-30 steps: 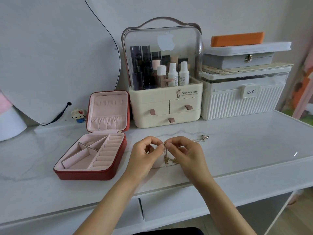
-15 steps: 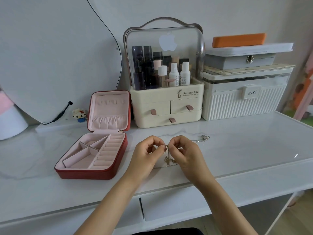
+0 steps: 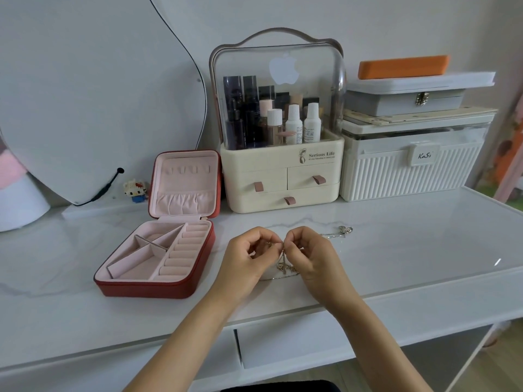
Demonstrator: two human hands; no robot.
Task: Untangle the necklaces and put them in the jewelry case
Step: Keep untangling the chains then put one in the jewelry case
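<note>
1. Over at nine o'clock on the white desk (image 3: 396,250) I see the red jewelry case (image 3: 154,287), lid up, its pink compartments showing; a small toy figure (image 3: 135,188) stands just behind it, near the foot of a curved mirror (image 3: 99,94).
2. Toward the centre, my left hand (image 3: 246,261) hovers just above the desk, fingers curled, thumb and forefinger pinching a thin gold necklace (image 3: 284,267).
3. Right beside it at three o'clock, my right hand (image 3: 311,258) is curled the same way and pinches the same chain; the fingertips of the two hands nearly meet.
4. From the pinch, the gold necklace hangs down in a small tangled clump between the hands, its lower part on the desk.
5. At one o'clock from the right hand, a silver necklace (image 3: 341,232) lies loose on the desk, apart from the case; I cannot tell whether it links to the gold one.
6. At twelve o'clock stands a cream cosmetics organizer (image 3: 283,179) with bottles under a clear cover.
7. Farther right, at two o'clock, sits a white ribbed box (image 3: 410,176) stacked with a grey box (image 3: 402,101) and an orange block (image 3: 403,66).
</note>
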